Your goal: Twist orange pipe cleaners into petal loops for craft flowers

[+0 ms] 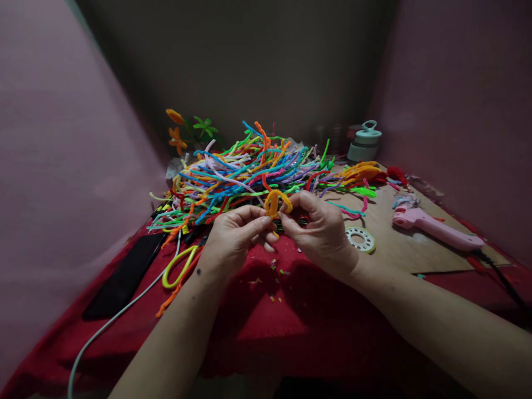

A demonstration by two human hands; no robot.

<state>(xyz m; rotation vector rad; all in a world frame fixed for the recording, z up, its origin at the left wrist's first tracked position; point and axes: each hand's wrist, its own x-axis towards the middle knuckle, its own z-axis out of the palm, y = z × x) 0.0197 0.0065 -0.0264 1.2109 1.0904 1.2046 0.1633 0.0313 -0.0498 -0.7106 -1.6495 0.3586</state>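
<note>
Between both hands an orange-yellow pipe cleaner (272, 204) is bent into loops, held up above the red cloth. My left hand (243, 233) pinches its lower left part between thumb and fingers. On the other side my right hand (313, 224) is closed on the right loop with thumb and index finger. A short orange end pokes out below the left fingertips. Right behind the hands lies a big heap of pipe cleaners (233, 174) in many colours. Small coloured clippings (274, 280) are scattered on the cloth under the hands.
Left are a black phone-like slab (124, 277), a pale cable (120, 314) and a yellow scissor-like handle (166, 277). Right, a board (399, 244) bears a pink corded tool (436, 224) and a tape roll (369, 244). Behind stand orange pipe-cleaner flowers (177, 141) and a teal-lidded container (364, 145).
</note>
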